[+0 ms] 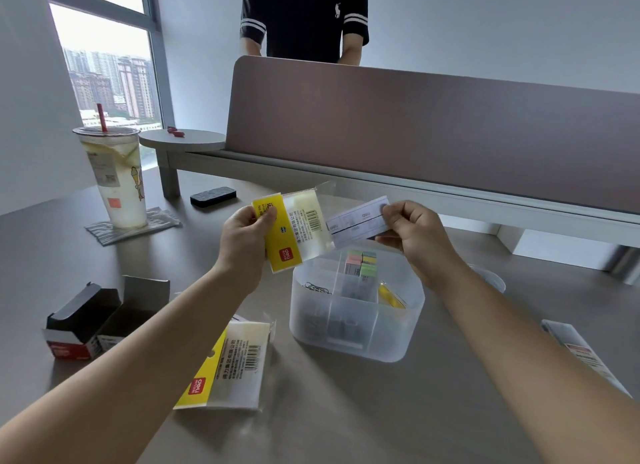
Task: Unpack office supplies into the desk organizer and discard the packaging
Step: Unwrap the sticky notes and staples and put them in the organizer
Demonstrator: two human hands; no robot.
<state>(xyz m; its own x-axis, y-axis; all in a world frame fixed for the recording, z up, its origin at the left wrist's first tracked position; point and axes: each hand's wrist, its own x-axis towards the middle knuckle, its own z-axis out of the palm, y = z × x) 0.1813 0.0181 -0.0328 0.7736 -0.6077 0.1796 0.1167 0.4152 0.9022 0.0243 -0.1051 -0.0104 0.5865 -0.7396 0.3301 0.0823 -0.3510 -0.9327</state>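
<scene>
My left hand [244, 238] grips a clear plastic packet with a yellow header [294, 230], held above the desk. My right hand [412, 231] pinches a white printed card [358, 221] that sticks out of the packet's right end. Below both hands stands the translucent desk organizer [356, 342]. Its compartments hold pastel sticky notes [362, 261], paper clips [317, 288], a yellow item [391, 295] and dark clips near the front.
A second yellow-headed packet [225, 363] lies on the desk by my left forearm. An opened black and red carton [90, 321] sits at left, a drink cup [116, 176] on a coaster behind it. A flat wrapper [585, 356] lies right. A person stands beyond the divider [450, 131].
</scene>
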